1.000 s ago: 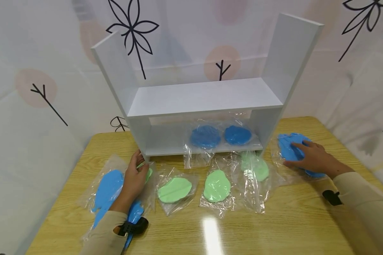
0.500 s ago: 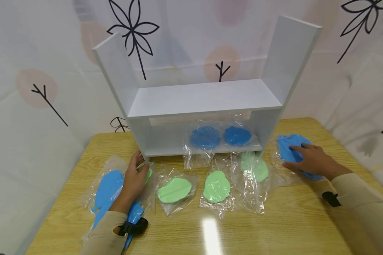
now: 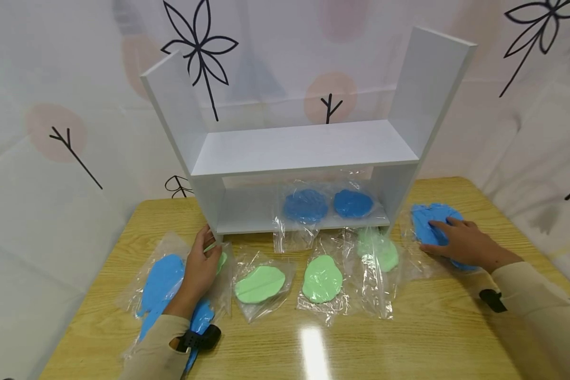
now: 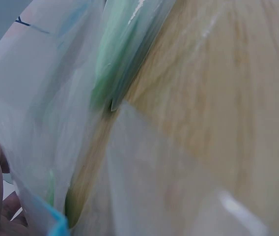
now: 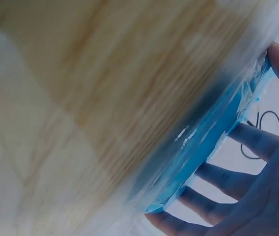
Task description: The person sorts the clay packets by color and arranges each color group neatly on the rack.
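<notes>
Over the last second the right hand (image 3: 463, 244) has edged slightly toward seven o'clock across the blue packet (image 3: 429, 214), covering a little more of its lower part. I take this to mean that the work is at this packet, and that it is a small adjustment. The fingers are spread and touch it rather than wrap round it. The packet lies on the bench (image 3: 408, 343), just beside the shelf (image 3: 304, 148), at its four o'clock. It is light blue, flattened and creased, ragged along its far edge, in clear film that glints in the right wrist view. At nine o'clock from this hand is a bagged green lump (image 3: 386, 254). Farther out, near eight o'clock on the bench, the left hand (image 3: 201, 261) has not moved; whether it grips the green-filled bag (image 3: 222, 261) there I cannot tell.
</notes>
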`<action>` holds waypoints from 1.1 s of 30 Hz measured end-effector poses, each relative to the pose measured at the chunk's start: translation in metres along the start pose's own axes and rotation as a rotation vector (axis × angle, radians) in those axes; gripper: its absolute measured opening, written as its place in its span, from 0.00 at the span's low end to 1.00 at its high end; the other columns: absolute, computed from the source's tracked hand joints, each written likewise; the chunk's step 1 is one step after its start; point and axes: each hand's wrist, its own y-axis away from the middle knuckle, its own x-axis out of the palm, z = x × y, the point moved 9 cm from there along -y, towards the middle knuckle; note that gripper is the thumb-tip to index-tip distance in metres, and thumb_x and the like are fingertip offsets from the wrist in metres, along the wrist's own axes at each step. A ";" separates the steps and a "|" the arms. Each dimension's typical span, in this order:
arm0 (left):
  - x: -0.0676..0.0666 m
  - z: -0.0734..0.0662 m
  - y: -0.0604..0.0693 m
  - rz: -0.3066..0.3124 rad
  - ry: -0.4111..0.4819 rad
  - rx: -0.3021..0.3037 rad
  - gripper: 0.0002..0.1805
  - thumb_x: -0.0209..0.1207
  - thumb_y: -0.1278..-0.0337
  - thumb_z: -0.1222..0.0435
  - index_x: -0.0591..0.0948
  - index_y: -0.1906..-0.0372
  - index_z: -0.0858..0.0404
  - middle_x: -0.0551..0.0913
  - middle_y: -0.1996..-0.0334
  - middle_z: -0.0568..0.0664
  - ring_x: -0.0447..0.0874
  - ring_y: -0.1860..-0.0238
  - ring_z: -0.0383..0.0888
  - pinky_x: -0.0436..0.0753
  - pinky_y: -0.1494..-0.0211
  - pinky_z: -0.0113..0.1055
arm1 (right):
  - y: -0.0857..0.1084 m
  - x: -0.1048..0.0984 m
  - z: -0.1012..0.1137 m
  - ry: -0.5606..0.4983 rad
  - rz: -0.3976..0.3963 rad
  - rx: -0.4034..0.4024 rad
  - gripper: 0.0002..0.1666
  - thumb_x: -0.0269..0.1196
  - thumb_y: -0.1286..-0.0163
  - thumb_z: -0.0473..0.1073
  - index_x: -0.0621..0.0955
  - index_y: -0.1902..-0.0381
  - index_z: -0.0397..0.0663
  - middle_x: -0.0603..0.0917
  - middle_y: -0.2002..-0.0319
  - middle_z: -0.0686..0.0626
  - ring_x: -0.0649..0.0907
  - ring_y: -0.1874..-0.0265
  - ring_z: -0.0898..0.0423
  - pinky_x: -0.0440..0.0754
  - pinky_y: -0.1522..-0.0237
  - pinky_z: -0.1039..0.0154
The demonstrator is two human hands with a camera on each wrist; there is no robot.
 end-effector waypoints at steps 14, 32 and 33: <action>-0.001 0.001 0.002 -0.004 -0.004 -0.009 0.34 0.48 0.24 0.64 0.51 0.20 0.50 0.62 0.25 0.57 0.63 0.26 0.56 0.70 0.27 0.55 | 0.003 -0.003 0.009 0.033 -0.030 -0.064 0.49 0.61 0.30 0.64 0.67 0.32 0.26 0.64 0.36 0.15 0.64 0.40 0.14 0.67 0.45 0.21; 0.000 0.000 0.002 0.002 -0.007 -0.034 0.34 0.48 0.24 0.62 0.51 0.20 0.48 0.62 0.25 0.55 0.64 0.27 0.55 0.72 0.28 0.54 | 0.008 -0.006 0.008 -0.045 -0.069 -0.109 0.35 0.66 0.36 0.46 0.73 0.37 0.30 0.71 0.39 0.20 0.70 0.41 0.20 0.72 0.46 0.25; 0.000 0.000 0.003 0.003 -0.008 -0.036 0.35 0.48 0.24 0.62 0.51 0.20 0.48 0.62 0.25 0.55 0.64 0.27 0.55 0.72 0.28 0.54 | 0.009 -0.007 0.009 -0.045 -0.072 -0.113 0.35 0.66 0.37 0.45 0.73 0.37 0.30 0.71 0.39 0.20 0.70 0.42 0.19 0.72 0.46 0.25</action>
